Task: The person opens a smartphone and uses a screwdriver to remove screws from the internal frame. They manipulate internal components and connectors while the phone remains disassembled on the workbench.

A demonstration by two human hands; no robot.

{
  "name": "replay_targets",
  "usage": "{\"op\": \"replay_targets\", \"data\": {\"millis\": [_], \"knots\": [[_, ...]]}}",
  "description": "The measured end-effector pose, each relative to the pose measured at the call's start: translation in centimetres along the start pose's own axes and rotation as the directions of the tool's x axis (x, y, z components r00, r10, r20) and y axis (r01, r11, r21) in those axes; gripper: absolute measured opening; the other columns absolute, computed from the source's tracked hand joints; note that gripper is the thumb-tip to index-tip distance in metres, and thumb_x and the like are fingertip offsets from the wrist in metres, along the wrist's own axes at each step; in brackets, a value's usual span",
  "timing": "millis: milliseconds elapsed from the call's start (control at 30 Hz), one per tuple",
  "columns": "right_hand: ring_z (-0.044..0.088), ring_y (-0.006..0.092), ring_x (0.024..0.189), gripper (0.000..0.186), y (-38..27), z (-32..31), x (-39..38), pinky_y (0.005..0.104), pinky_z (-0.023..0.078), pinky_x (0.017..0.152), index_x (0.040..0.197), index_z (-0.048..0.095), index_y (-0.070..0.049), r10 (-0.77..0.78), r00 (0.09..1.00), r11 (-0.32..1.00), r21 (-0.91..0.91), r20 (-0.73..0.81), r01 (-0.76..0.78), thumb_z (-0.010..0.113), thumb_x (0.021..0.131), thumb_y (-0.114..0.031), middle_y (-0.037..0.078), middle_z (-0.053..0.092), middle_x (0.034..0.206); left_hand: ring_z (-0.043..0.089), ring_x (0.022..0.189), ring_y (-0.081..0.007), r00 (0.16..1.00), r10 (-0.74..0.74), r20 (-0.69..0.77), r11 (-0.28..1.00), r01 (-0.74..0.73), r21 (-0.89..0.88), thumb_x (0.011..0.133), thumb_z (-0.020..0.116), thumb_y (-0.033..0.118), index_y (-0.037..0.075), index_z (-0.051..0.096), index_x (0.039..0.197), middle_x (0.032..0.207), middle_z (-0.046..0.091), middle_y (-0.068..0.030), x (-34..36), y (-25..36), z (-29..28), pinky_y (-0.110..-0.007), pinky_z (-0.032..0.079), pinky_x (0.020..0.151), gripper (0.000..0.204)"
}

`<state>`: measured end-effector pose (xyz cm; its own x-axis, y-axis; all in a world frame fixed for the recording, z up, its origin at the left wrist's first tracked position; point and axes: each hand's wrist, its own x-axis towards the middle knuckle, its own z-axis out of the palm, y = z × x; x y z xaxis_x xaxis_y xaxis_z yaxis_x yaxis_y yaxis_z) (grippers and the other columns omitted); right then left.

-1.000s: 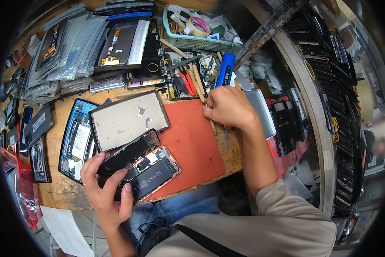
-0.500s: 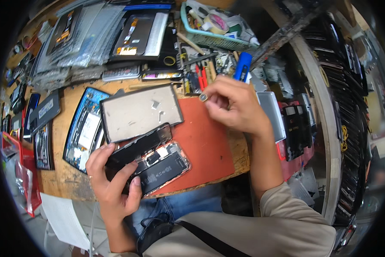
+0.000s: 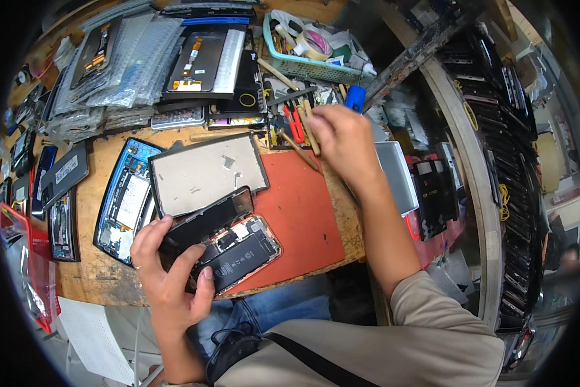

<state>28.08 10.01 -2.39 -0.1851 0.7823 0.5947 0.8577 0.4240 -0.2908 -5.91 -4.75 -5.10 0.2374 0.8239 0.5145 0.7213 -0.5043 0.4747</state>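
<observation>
My left hand (image 3: 170, 274) grips an opened phone (image 3: 241, 255) on its near left side, thumb and fingers between its two halves. The dark screen panel (image 3: 209, 219) is tilted up from the body, whose black battery and metal-covered boards show. My right hand (image 3: 345, 138) is curled beside the tools at the mat's far right corner; its fingertips are hidden. They overlap a wooden handle (image 3: 314, 138), but I cannot tell whether they grip it. A slim brass-coloured screwdriver (image 3: 300, 149) lies across the far edge of the red mat (image 3: 303, 216).
Behind the phone, a beige-backed panel (image 3: 203, 171) carries small metal pieces. An opened blue-framed device (image 3: 125, 200) lies left. Red-handled pliers (image 3: 294, 122), a teal basket (image 3: 316, 64) and bubble-wrapped screens (image 3: 129, 61) stand farther back. A wooden post (image 3: 474, 155) rises at right.
My right hand has moved farther back toward the tools. The round-ended tool that was between its fingers is now out of them, and a screwdriver lies at the mat's edge. My left hand stays on the phone.
</observation>
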Motion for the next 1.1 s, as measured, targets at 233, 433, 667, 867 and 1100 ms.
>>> {"op": "replay_targets", "data": {"millis": [233,433,667,867,1100], "knots": [[0.072,0.0502,0.100,0.025,1.0,0.5,4.9,0.0563,0.058,0.090,0.108,0.070,0.006,0.405,0.743,0.807,-0.590,0.533,-0.018,0.063,0.091,-0.011,0.031,0.075,0.102,0.052,0.130,-0.0476,0.999,0.029,-0.032,0.998,-0.030,-0.052,0.072,0.075,0.017,0.004,0.078,0.102,0.141,0.057,-0.0262,0.2,0.1,0.2,-0.054,0.042,0.111,0.034],[0.072,0.0498,0.108,0.029,0.6,0.4,4.6,0.0564,0.058,0.094,0.112,0.065,0.012,0.424,0.795,0.840,-0.515,0.433,-0.168,0.061,0.085,0.001,0.034,0.073,0.109,0.052,0.131,-0.0460,0.998,0.035,-0.046,0.996,-0.039,-0.078,0.072,0.077,0.018,0.004,0.077,0.103,0.143,0.056,-0.0235,-0.1,-0.2,0.1,-0.054,0.043,0.110,0.034],[0.073,0.0383,0.082,0.027,1.0,-1.8,2.4,0.0471,0.060,0.081,0.117,0.065,0.002,0.150,0.985,0.962,-0.243,0.086,-0.126,0.066,0.090,-0.003,0.022,0.071,0.090,0.052,0.131,-0.0453,0.998,0.049,-0.047,0.994,-0.053,-0.099,0.073,0.077,0.015,0.004,0.077,0.104,0.144,0.056,-0.0224,-0.2,-0.1,0.2,-0.053,0.044,0.111,0.033],[0.069,0.0243,0.075,0.010,-4.2,-4.2,2.1,0.0361,0.054,0.070,0.107,0.068,0.003,-0.050,0.982,0.990,0.136,0.179,0.026,0.065,0.103,-0.005,0.014,0.069,0.089,0.051,0.136,-0.0474,0.997,0.034,-0.065,0.994,-0.041,-0.106,0.075,0.076,0.014,0.004,0.077,0.104,0.146,0.056,-0.0231,-0.3,0.0,0.3,-0.054,0.043,0.113,0.031],[0.069,0.0196,0.073,0.009,-5.8,-4.5,1.2,0.0326,0.053,0.067,0.109,0.066,0.003,-0.051,0.984,0.988,0.149,0.170,0.025,0.067,0.100,0.001,0.012,0.070,0.092,0.051,0.138,-0.0488,0.995,0.050,-0.084,0.996,-0.056,-0.073,0.076,0.075,0.013,0.004,0.077,0.101,0.146,0.056,-0.0243,-0.1,0.1,0.1,-0.055,0.043,0.114,0.027]]}}
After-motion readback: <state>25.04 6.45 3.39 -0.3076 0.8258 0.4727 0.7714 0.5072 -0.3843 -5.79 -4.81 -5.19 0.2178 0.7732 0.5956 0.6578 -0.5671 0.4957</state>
